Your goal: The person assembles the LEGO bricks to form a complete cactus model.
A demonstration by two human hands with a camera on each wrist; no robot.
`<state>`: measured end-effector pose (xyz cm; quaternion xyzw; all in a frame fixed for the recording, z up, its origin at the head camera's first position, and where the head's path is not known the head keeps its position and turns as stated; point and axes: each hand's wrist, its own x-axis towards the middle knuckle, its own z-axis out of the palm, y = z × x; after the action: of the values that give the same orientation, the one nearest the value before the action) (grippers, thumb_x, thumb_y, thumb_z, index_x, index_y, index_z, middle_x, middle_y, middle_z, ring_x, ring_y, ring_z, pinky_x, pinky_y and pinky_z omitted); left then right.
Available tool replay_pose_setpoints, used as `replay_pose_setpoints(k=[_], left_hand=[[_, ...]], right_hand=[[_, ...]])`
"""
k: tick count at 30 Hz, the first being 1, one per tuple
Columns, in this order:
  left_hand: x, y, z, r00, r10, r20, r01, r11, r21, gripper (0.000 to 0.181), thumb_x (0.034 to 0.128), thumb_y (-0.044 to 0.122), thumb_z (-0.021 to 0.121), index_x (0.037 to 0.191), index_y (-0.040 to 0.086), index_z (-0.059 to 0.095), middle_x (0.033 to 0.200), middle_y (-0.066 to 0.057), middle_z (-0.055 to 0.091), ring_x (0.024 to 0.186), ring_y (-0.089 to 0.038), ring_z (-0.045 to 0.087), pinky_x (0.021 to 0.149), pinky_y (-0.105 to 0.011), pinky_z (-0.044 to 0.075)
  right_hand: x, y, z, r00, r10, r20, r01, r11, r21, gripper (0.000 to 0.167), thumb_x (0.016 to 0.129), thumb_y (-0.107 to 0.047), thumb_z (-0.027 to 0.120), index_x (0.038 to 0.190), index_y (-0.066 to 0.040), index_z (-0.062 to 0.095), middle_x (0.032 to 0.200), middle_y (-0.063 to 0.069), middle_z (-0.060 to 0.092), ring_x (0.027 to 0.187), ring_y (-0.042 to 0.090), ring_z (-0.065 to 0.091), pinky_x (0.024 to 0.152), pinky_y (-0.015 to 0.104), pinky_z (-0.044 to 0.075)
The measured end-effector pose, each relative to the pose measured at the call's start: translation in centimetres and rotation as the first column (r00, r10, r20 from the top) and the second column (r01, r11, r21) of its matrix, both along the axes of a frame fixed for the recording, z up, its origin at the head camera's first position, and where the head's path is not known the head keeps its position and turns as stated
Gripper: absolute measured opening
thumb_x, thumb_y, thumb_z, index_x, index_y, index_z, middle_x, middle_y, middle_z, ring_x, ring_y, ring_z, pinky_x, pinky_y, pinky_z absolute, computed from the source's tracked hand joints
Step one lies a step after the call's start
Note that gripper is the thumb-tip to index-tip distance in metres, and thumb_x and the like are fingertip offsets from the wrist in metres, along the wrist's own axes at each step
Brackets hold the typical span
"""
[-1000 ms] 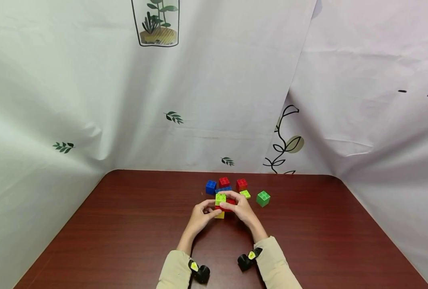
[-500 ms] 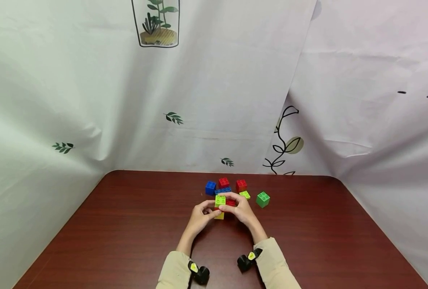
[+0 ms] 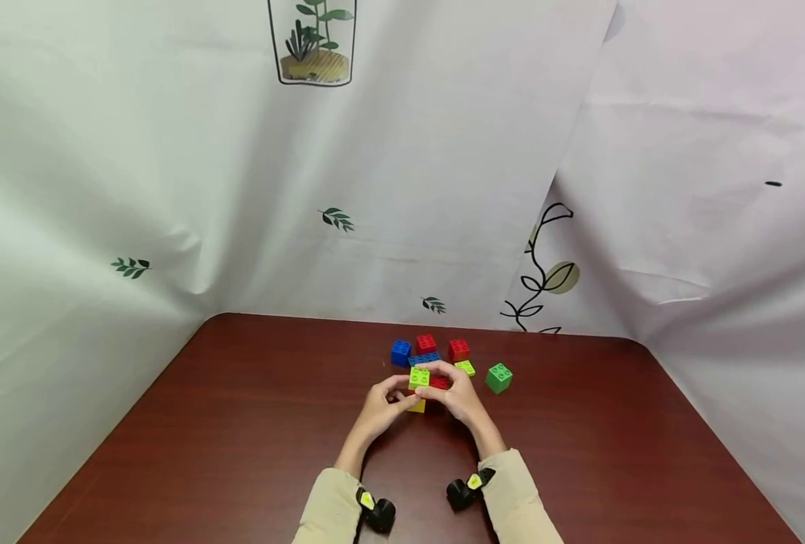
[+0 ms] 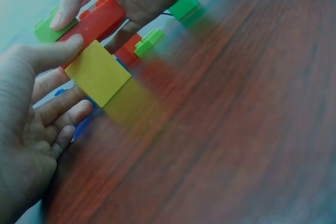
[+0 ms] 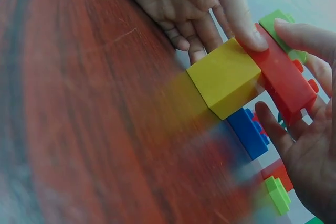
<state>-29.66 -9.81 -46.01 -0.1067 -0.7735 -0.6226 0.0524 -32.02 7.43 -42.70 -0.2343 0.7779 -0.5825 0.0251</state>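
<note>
A stack stands on the table: a yellow block (image 4: 98,74) at the bottom, a long red brick (image 5: 287,80) across it, and a lime brick (image 3: 419,378) on the red one's left part. My left hand (image 3: 376,412) grips the red brick's left end, its thumb on the near side. With thumb and forefinger, my right hand (image 3: 460,395) pinches the lime brick from the right. The red brick juts out to the right past the yellow block, studs showing there. The left fingertips behind the stack are partly hidden.
Behind the stack on the brown table (image 3: 239,423) lie a blue block (image 3: 400,353), a long blue brick (image 3: 423,359), two red blocks (image 3: 426,344) (image 3: 458,350) and a thin lime brick (image 3: 466,367). A green block (image 3: 499,378) lies to the right.
The head view has shifted slightly, so the scene sits a little further right. Both hands keep their hold on the stack, with no clear movement of the bricks.
</note>
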Motion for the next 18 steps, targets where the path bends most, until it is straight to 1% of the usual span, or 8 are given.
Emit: replay_pose_setpoints(k=[1,2,5,8,11,15,18], left_hand=[[-0.1,0.0,0.0,1.0,-0.004,0.0,0.004,1.0,-0.003,0.032,0.0888,0.004,0.067,0.118,-0.008,0.063,0.106,-0.029,0.066,0.071,-0.01,0.054,0.062,-0.018,0.044],[-0.3,0.0,-0.3,1.0,-0.001,0.006,0.001,1.0,-0.009,0.032,0.0902,0.006,0.065,0.119,-0.007,0.062,0.106,-0.028,0.066,0.073,-0.01,0.054,0.063,-0.019,0.044],[-1.0,0.0,-1.2,0.999,0.018,0.037,-0.019,1.0,0.013,0.032,0.0928,0.01,0.061,0.122,-0.003,0.063,0.108,-0.024,0.068,0.079,-0.01,0.056,0.07,-0.022,0.046],[-1.2,-0.2,-1.6,0.998,0.017,0.056,-0.019,0.999,0.04,0.033,0.0952,0.015,0.059,0.123,-0.002,0.063,0.11,-0.022,0.069,0.089,-0.014,0.06,0.08,-0.027,0.05],[-1.2,-0.2,-1.8,0.998,0.007,0.068,-0.012,0.998,0.067,0.034,0.0979,0.019,0.056,0.123,-0.003,0.063,0.113,-0.022,0.068,0.094,-0.017,0.061,0.086,-0.032,0.05],[-1.2,-0.2,-2.0,0.998,0.012,0.059,-0.016,0.998,0.06,0.034,0.1001,0.022,0.053,0.122,-0.003,0.064,0.112,-0.021,0.068,0.091,-0.016,0.059,0.085,-0.033,0.049],[-1.2,-0.2,-2.1,0.998,0.023,0.065,-0.027,0.998,0.059,0.034,0.0998,0.023,0.053,0.12,-0.001,0.065,0.111,-0.02,0.069,0.088,-0.013,0.058,0.084,-0.031,0.048]], right_hand=[[-0.1,0.0,0.0,1.0,0.0,-0.005,0.0,1.0,-0.003,0.037,0.086,-0.003,0.069,0.122,0.005,0.063,0.122,0.026,0.064,0.096,-0.002,0.056,0.089,0.023,0.049],[-0.1,0.0,0.1,1.0,0.0,-0.013,0.0,1.0,-0.005,0.037,0.086,-0.002,0.069,0.122,0.005,0.063,0.122,0.026,0.064,0.096,-0.002,0.056,0.088,0.023,0.049],[-0.2,0.0,0.2,1.0,-0.002,-0.024,0.002,1.0,0.002,0.037,0.086,-0.003,0.069,0.122,0.004,0.063,0.121,0.025,0.065,0.097,-0.003,0.055,0.088,0.021,0.049],[-0.2,0.0,0.0,1.0,-0.006,-0.028,0.006,1.0,-0.003,0.037,0.085,-0.003,0.069,0.12,0.005,0.064,0.12,0.026,0.065,0.097,-0.003,0.056,0.088,0.021,0.049],[-0.8,-0.1,-1.2,1.0,-0.008,-0.027,0.007,1.0,-0.03,0.037,0.084,-0.001,0.069,0.12,0.006,0.064,0.12,0.027,0.065,0.096,-0.002,0.057,0.088,0.021,0.049],[-1.9,-0.1,-3.1,1.0,-0.01,-0.027,0.008,0.997,-0.079,0.037,0.084,0.001,0.07,0.12,0.005,0.064,0.12,0.027,0.065,0.095,-0.003,0.058,0.087,0.019,0.05],[-2.1,-0.1,-3.8,0.999,-0.006,-0.035,0.002,0.994,-0.106,0.037,0.084,-0.002,0.07,0.12,0.005,0.064,0.12,0.027,0.065,0.096,-0.004,0.059,0.088,0.018,0.049]])
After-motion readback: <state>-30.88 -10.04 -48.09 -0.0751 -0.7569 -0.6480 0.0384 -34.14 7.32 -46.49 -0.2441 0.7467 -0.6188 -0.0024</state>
